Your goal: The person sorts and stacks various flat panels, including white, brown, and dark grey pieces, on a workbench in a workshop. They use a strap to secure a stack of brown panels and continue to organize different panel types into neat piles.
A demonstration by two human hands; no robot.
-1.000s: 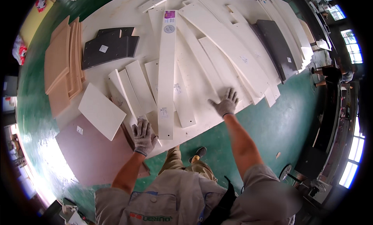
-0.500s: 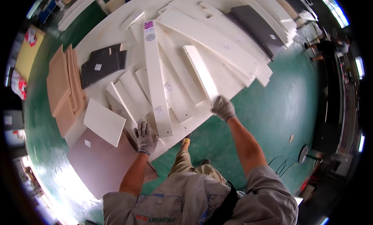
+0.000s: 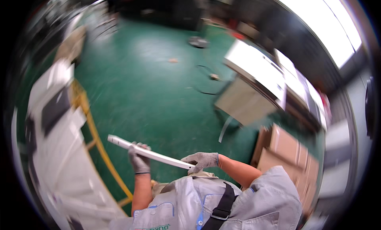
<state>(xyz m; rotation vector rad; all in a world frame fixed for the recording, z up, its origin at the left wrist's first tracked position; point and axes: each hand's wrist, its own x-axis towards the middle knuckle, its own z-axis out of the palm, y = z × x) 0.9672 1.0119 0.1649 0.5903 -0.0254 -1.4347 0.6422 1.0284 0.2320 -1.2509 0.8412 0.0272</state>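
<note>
A narrow white board (image 3: 164,157) with small holes near its ends is held up in front of my body, slanting down from left to right. My left hand (image 3: 139,161), in a grey knit glove, grips it toward its far-left part. My right hand (image 3: 203,161), gloved the same way, is closed on its right end near my waist. Part of each hand's fingers is hidden by the board or the hand itself.
On the left stands a table carrying blurred white boards (image 3: 75,170) and a dark panel (image 3: 55,109), with a yellow frame (image 3: 99,144) along its side. White panels (image 3: 258,67) lie on a stand at right. Cardboard boxes (image 3: 287,144) sit below. A cable (image 3: 206,92) crosses the green floor.
I have turned right, away from the table, which is now at my left. My left hand has left the boards there; both hands now hold the narrow white board, off the table.
</note>
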